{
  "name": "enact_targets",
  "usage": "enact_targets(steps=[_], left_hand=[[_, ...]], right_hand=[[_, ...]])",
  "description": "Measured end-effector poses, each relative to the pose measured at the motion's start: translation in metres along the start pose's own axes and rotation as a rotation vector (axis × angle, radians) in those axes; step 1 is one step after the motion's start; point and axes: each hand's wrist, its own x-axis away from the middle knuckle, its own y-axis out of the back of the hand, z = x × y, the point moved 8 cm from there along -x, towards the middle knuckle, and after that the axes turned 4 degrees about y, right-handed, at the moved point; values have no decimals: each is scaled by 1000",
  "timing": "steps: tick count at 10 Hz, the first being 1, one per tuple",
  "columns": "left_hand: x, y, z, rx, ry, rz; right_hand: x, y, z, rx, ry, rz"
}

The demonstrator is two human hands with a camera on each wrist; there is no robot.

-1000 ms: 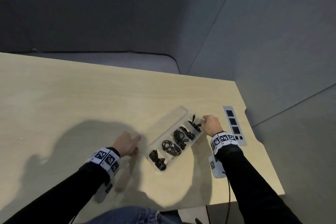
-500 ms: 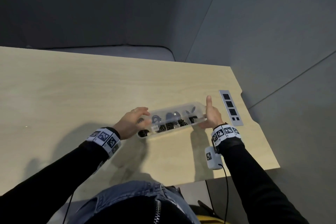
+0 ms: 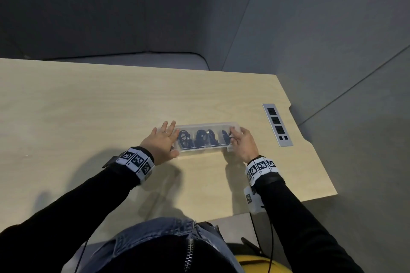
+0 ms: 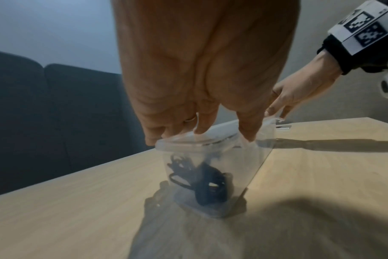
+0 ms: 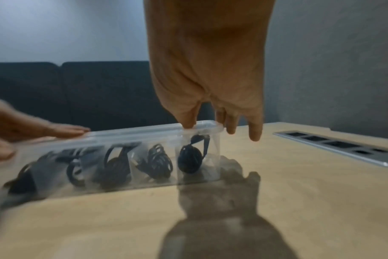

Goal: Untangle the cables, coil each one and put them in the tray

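Cables [image 3: 200, 138], black and coiled, sit in the separate compartments of a clear plastic tray [image 3: 204, 149], which lies on the pale wooden table [image 3: 88, 106] close to the person's body, long side across. Nearest the viewer, black sleeves with patterned wristbands lead to both hands at the tray's short ends. At one end the left hand [image 3: 160, 143] lies with straight fingers spread over the rim and the thumb at the near wall, pressing rather than clutching. At the other end the right hand [image 3: 243, 143] has its thumb on the rim and its fingers extended down beside the end wall, likewise not curled round it. Beyond the right hand, a silver socket strip [image 3: 277, 125] is set into the tabletop near its edge. Farther back stands a dark upholstered bench [image 5: 89, 84] against grey walls.
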Motion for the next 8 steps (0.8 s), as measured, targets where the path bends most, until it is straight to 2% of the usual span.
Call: enact_targets(steps=[1,3,4,5,6,7,8], left_hand=[[-1,-1,-1,-79,-1,-19],[-2,-1,1,-202,-5,-101],[-1,1,0,-168,-6,-108],[2,4,1,-165,-4,-120],[0,6,0,-163,-17,-158],[-3,8,4,-49,15,-81],[-1,18,6,79,-18,-91]], right_hand=[[8,-18,1,249,65,196],[16,-21,3,439,226,310],[15,-17,1,525,270,179],[16,-17,3,506,260,101],[15,-19,-1,468,244,106],[17,-20,6,438,214,135],[19,-19,11,434,220,134]])
